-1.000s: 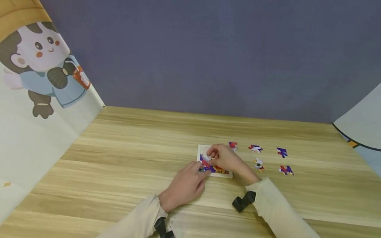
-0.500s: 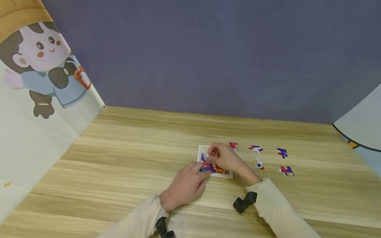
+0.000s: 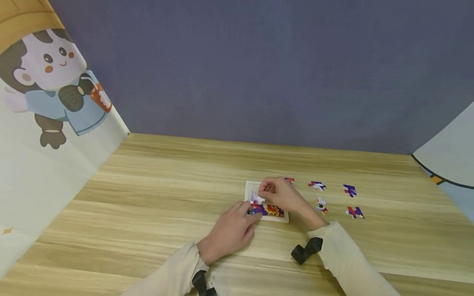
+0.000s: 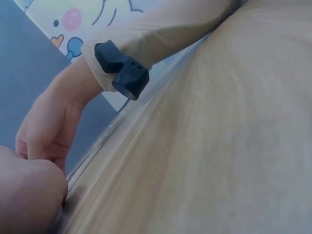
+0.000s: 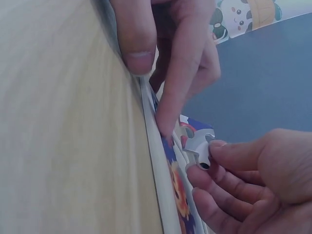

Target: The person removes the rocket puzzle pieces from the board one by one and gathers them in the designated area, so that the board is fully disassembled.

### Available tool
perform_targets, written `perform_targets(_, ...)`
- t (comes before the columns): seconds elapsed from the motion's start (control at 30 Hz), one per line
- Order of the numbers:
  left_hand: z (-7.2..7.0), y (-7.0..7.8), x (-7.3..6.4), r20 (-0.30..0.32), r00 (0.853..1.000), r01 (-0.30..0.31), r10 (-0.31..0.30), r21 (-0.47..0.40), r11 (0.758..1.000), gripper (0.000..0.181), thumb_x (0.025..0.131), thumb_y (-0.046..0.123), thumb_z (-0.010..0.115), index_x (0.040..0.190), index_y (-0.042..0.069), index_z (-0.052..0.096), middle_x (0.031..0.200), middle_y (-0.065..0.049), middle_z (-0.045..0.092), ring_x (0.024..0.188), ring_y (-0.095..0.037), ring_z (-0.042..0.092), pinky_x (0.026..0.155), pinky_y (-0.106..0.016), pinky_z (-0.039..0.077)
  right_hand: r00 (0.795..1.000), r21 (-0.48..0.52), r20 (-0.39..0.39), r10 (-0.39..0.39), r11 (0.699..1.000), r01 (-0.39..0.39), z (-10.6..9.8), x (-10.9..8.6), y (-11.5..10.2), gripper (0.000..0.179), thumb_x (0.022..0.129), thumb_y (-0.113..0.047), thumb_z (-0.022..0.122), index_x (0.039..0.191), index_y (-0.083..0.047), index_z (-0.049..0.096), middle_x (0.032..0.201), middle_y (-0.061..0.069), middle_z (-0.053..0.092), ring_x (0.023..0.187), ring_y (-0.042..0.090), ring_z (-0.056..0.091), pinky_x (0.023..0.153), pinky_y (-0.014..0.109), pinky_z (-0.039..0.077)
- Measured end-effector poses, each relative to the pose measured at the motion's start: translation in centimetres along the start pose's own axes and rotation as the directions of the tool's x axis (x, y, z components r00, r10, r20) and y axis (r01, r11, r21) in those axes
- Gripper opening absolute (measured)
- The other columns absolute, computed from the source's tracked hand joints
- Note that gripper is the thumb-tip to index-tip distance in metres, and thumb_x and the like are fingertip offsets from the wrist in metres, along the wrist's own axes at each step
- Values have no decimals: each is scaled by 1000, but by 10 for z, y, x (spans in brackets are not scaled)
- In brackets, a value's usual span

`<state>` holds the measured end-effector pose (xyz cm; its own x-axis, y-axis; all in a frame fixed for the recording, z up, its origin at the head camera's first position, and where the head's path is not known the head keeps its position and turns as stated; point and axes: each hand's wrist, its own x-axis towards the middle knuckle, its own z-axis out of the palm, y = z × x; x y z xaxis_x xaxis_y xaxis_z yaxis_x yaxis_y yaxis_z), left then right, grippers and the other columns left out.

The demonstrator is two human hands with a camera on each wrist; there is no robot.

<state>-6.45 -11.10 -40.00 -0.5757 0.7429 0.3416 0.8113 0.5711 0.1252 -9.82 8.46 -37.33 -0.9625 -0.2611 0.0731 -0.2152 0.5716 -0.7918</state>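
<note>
The relation I am working with is a short one: the puzzle piece (image 3: 257, 198) in my right hand (image 3: 283, 195) sits over the left part of the tray (image 3: 248, 186), to the left of my right fingertips and just beyond the fingertips of my left hand (image 3: 229, 232). My right hand is narrow, thumb and finger pinching the piece by one edge; my left hand holds nothing, its fingers reaching forward and resting on the near left part of the tray, with the thumb apart from them.

From the right wrist, the piece looks tilted, its face turned up off the plane of the tray rather than lying flat. I cannot tell whether its lower edge touches the laid pieces (image 3: 273, 210), which fill the near side of the tray, toward me; a bare strip shows along the far left, and my right hand hides the rest. The piece has no long axis I can make out, so I judge that its tilt and the direction its knobs face matter most here.

Five loose pieces (image 3: 349, 190) lie on the surface (image 3: 166, 197) to the right of the tray, in two rough rows, nearer my right hand than my left, and neither hand touches them
</note>
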Motion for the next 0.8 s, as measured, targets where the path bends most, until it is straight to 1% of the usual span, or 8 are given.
perform_targets(0.17,1,-1,0,-8,1000,-3,3,4,1000,32,85,17,61,115,14,69,105,-2,60,96,-15,55,82,-26,50,1000,-21,0,-11,1000,11,-6,-1,3,4,89,-3,61,86,-3,65,80,7,64,71,11,57,61,23,49)
perform_targets(0.3,1,-1,-1,-11,1000,-4,4,5,1000,31,85,17,60,115,14,70,102,0,59,94,-13,54,80,-24,50,1000,-55,-10,0,998,0,-15,-3,3,6,90,-5,61,88,-5,66,82,6,65,74,12,58,68,26,49)
perform_targets(0.43,1,0,-2,-7,1000,1,-1,0,1000,32,85,16,60,115,13,69,102,0,59,93,-13,54,79,-23,49,999,-55,-34,27,998,-29,-25,-5,2,6,91,-6,61,91,-4,66,83,7,66,73,13,58,66,27,50)
perform_targets(0.6,1,0,-1,0,1000,7,-7,-4,1000,32,85,16,60,116,13,69,102,-1,59,92,-13,53,78,-23,49,999,-21,-37,33,999,-34,-34,-7,5,8,91,-6,61,93,-1,66,82,9,65,70,13,59,60,25,51)
perform_targets(0.7,1,0,-1,-2,1000,7,-7,-12,1000,32,85,16,61,115,13,69,101,-1,59,91,-13,53,77,-22,49,998,-20,-38,54,998,-55,-38,-11,9,8,91,-5,60,93,0,66,82,10,65,71,14,59,60,23,52)
perform_targets(0.8,2,0,-1,-6,1000,8,-8,-18,1000,32,84,15,61,115,13,70,100,-1,59,91,-13,53,76,-22,49,995,-41,-53,84,995,-86,-43,-17,13,7,91,-5,60,93,-1,66,83,9,64,73,15,59,61,24,52)
